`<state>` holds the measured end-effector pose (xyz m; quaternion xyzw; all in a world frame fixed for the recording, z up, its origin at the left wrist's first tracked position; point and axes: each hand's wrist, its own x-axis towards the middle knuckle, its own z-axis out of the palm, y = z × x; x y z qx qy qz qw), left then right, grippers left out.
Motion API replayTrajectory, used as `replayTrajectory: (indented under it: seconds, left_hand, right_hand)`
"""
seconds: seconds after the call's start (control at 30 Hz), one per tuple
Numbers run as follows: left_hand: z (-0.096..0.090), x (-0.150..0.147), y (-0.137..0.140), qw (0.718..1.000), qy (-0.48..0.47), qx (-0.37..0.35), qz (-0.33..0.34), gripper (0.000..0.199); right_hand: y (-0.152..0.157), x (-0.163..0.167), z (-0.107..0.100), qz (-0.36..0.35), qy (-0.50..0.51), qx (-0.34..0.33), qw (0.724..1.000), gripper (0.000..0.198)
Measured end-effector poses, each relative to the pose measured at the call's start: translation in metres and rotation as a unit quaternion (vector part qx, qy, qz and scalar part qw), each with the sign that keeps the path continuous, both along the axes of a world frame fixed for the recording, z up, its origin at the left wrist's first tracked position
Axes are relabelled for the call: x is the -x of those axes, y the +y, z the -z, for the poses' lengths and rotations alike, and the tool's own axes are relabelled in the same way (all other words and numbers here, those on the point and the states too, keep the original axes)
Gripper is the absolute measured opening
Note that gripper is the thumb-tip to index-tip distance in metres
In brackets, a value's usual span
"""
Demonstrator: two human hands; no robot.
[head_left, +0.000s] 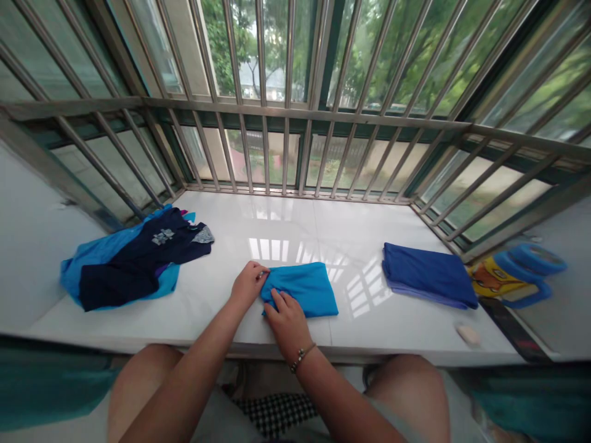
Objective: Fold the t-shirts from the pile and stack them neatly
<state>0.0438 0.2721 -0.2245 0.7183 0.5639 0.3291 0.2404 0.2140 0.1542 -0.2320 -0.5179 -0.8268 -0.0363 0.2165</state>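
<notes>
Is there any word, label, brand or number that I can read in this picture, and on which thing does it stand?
No text can be read.
Dark navy garment on the left pile: a pale printed patch, too blurred to read.
Yellow cartoon item at the right: a picture only, no letters visible.
Folded turquoise cloth under both hands: plain.

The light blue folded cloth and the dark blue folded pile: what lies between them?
Only bare white sill, seen in the head view, separates the light blue folded cloth from the dark blue folded pile.
</notes>
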Motion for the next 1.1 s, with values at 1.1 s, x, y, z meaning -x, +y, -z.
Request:
replayTrajectory:
  seconds: [1.1]
  left_hand:
    - [0.003,0.019,-0.002,0.997,-0.060,0.044,-0.022,0.048]
  right_hand:
    - [0.081,-0.400,-0.217,0.477,0.035,-0.038,0.877,0.031]
